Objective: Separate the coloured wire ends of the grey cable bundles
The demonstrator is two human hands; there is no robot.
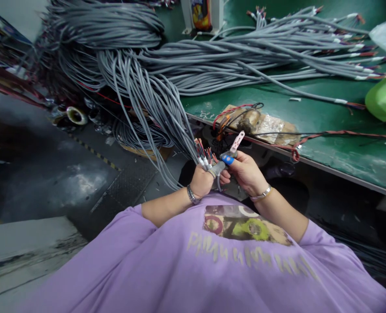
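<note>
My left hand [203, 181] is closed round the ends of several grey cables [173, 104], a grey covering on its thumb. Above its fist, white-sleeved ends with bare coloured wires [207, 153] point upward. My right hand [249, 174] is close beside it, with blue tape round the thumb and a grey covering on a finger. It is closed in a pinch at the wire ends. A pale pinkish flat strip [238, 141] with dark spots sticks up from its fingers; its lower end is hidden.
A green workbench [349, 152] bears long grey cable bundles [245, 56] with stripped ends at the right. At its near edge sits a wooden board [287, 130] with a taped device and red and black leads. A green container [384, 98] stands at the right. Coiled cable [143, 137] lies below.
</note>
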